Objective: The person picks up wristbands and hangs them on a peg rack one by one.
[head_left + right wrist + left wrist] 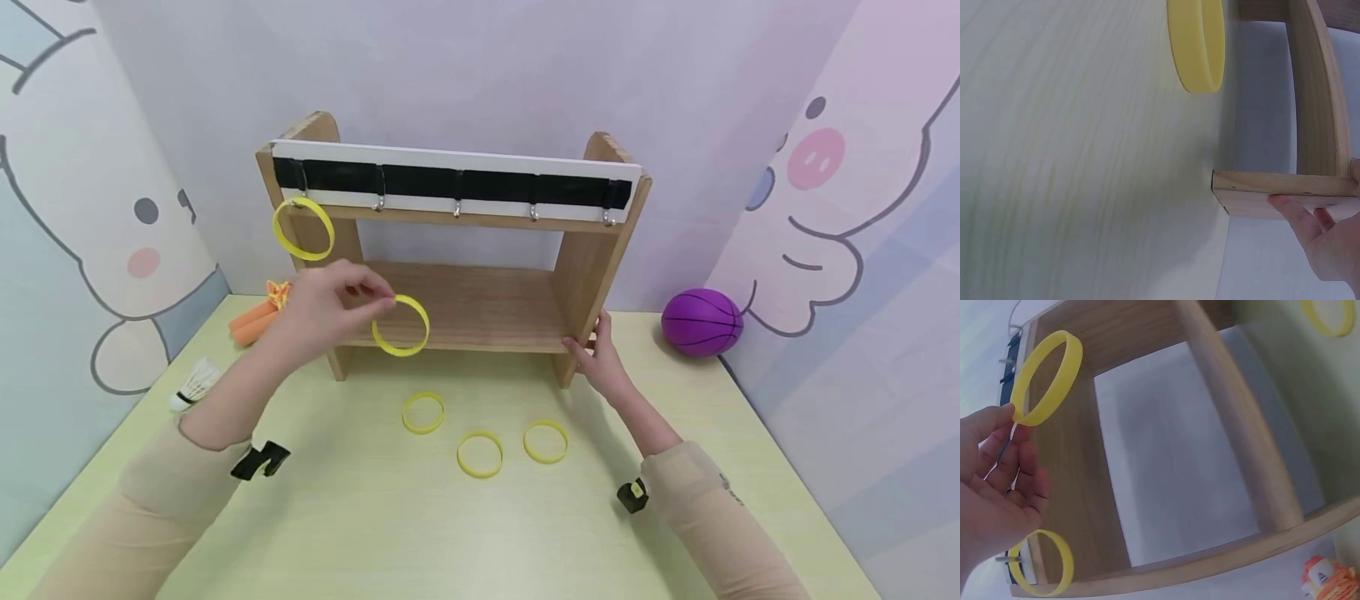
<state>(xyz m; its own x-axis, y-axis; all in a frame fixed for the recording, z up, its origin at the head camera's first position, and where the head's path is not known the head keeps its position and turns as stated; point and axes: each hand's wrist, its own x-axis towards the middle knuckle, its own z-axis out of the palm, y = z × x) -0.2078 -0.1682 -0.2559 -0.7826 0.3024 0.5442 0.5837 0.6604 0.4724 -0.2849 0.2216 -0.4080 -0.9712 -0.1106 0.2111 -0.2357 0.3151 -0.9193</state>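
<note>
Pale walls painted with large cartoon animals stand on both sides of a light yellow-green table (390,533). At its left edge lies a white shuttlecock (197,383), and farther back, near the wooden rack (465,304), an orange item (252,325) is partly hidden by the arm. Across the top of the rack runs a white strip with a black band (420,177) bearing five metal hooks, and from the leftmost hangs a yellow ring (306,256). Just right of it, the left hand (330,304) pinches a second ring (400,352) between thumb and forefinger, the other fingers loosely curled; this ring is held up in front of the shelf, below the second hook in the head view. On the table before the rack lie three more loops: a left loop (424,432), a middle loop (480,476) nearer the person and a right loop (546,461), all apart from each other. Farther right, the right hand (603,362) grips the rack's right side panel low down, its thumb at the front edge and fingers on the outer face. Near the right wall sits a purple ball (702,323) with black lines.
</note>
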